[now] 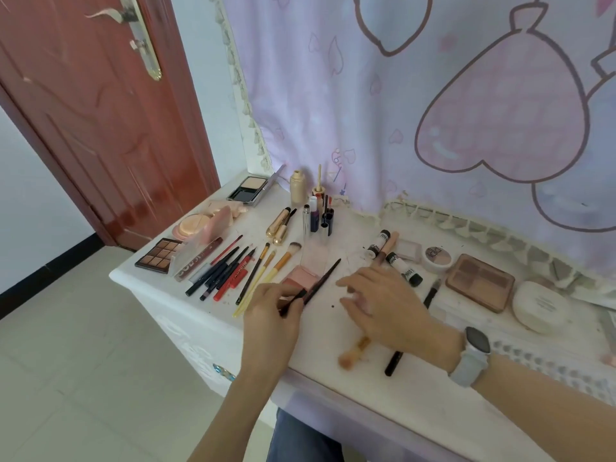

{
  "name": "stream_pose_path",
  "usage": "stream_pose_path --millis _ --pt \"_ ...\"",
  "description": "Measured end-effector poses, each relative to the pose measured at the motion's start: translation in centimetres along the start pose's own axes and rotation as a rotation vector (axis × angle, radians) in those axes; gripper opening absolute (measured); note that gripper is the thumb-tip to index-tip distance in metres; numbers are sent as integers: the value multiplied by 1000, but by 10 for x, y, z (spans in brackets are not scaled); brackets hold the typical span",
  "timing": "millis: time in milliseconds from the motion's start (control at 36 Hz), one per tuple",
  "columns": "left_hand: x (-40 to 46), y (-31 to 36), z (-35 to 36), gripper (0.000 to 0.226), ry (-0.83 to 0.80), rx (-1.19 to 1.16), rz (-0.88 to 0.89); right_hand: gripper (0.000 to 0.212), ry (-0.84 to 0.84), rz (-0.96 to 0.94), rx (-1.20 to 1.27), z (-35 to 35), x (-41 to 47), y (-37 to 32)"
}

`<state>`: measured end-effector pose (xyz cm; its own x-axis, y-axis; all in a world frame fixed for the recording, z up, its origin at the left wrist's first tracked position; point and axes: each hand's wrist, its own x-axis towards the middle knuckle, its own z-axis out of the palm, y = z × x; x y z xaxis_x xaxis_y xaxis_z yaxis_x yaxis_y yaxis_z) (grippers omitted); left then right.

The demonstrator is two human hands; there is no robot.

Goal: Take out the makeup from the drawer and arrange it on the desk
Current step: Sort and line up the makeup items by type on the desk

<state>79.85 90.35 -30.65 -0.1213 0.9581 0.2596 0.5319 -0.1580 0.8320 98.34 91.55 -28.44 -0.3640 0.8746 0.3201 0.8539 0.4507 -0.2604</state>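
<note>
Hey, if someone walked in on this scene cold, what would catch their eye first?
Probably the two hands at the desk's front edge: the left hand pinches a thin dark brush over a pink blush, and the right hand lies flat beside it. Next, the row of pencils fanned out at the left, and the big pink hearts on the curtain behind.

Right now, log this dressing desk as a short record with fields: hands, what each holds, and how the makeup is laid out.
left hand: pinches a thin dark brush over the pink blush compact
right hand: fingers spread, palm down on the desk, holding nothing
under right wrist: orange-handled brush and black pencil
left side: row of pencils and liners
right side: brown eyeshadow palette
</note>
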Motion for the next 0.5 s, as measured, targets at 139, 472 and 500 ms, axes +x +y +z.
stream_pose_path --millis 139,472,500 --pt "2 13 26 16 -44 343 188 44 -160 149 -78 -7 3 33" --pt "4 7 42 19 83 494 262 72 -322 75 -60 4 4 36" --pt "3 7 40 17 81 462 260 68 -325 68 -58 3 5 36"
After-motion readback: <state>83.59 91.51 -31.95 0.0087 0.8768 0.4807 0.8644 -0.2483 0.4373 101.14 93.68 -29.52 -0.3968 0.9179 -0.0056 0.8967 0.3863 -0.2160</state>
